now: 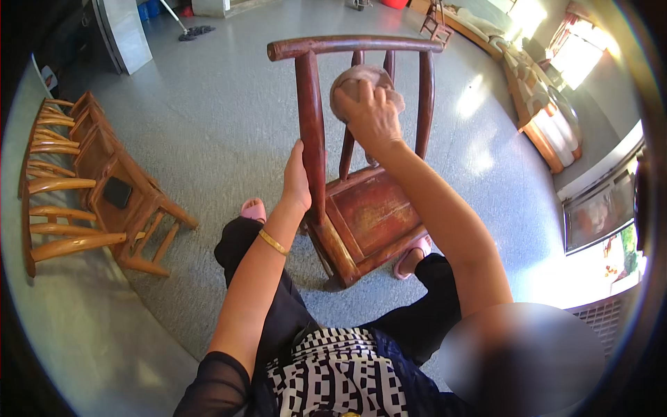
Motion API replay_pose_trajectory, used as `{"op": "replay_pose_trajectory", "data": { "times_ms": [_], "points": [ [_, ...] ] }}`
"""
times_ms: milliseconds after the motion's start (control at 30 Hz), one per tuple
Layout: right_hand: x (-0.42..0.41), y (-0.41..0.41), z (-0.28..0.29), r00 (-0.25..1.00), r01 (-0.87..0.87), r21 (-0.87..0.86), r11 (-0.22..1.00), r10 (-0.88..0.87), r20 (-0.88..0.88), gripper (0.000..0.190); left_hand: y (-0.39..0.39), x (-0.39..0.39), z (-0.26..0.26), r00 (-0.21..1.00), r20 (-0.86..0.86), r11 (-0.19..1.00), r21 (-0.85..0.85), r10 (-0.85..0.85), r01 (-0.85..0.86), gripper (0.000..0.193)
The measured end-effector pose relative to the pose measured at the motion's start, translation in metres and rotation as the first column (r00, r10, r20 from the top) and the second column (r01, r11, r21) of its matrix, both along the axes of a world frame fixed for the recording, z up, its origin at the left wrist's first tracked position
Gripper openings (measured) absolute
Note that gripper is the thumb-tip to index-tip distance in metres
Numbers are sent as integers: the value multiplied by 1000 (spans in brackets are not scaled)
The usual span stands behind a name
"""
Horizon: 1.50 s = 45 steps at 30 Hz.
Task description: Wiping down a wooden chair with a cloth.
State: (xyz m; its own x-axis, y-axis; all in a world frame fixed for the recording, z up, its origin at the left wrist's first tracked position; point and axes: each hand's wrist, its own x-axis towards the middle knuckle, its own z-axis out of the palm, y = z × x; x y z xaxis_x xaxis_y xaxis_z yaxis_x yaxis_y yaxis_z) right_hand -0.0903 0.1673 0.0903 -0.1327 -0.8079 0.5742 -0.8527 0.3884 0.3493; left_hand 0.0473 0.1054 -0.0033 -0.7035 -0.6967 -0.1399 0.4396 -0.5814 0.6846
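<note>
A dark red-brown wooden chair (372,211) stands tilted between my legs, its seat panel worn to lighter patches. My left hand (297,180) grips the left back post (310,125) at its outer side; the post hides most of the fingers. In my right hand (372,112) is a bunched greyish-brown cloth (346,86), held at the chair's back among the slimmer spindles. The cloth covers part of those spindles, so its exact contact cannot be made out. Across the top runs a round wooden rail (359,44), above both hands.
Light-brown wooden chairs (117,193) stand joined in a row along the left wall, a dark flat object (118,192) on one seat. A mop (195,34) rests on the grey floor (219,104). Wooden furniture with cushions (547,125) lines the right wall. A small wooden chair (436,26) is farther back.
</note>
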Motion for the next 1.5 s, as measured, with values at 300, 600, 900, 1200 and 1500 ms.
{"op": "replay_pose_trajectory", "data": {
  "times_ms": [300,600,900,1200,1500],
  "points": [
    [28,41,-122,992,-54,226,973,26,126,35,-16,5,-2,993,-67,994,-64,-94,90,41],
    [52,70,-133,850,-93,516,852,-202,487,41,-12,8,-2,992,-64,992,-75,-111,106,43],
    [-33,144,-83,418,-375,166,912,7,909,51,-6,8,5,997,-43,996,-64,-64,61,42],
    [-125,84,-87,633,258,310,915,-403,661,54,5,-1,8,999,-42,998,-55,28,-30,41],
    [-133,67,-139,501,261,447,855,-516,695,55,3,6,11,1000,13,996,-90,17,-16,45]
  ]
}}
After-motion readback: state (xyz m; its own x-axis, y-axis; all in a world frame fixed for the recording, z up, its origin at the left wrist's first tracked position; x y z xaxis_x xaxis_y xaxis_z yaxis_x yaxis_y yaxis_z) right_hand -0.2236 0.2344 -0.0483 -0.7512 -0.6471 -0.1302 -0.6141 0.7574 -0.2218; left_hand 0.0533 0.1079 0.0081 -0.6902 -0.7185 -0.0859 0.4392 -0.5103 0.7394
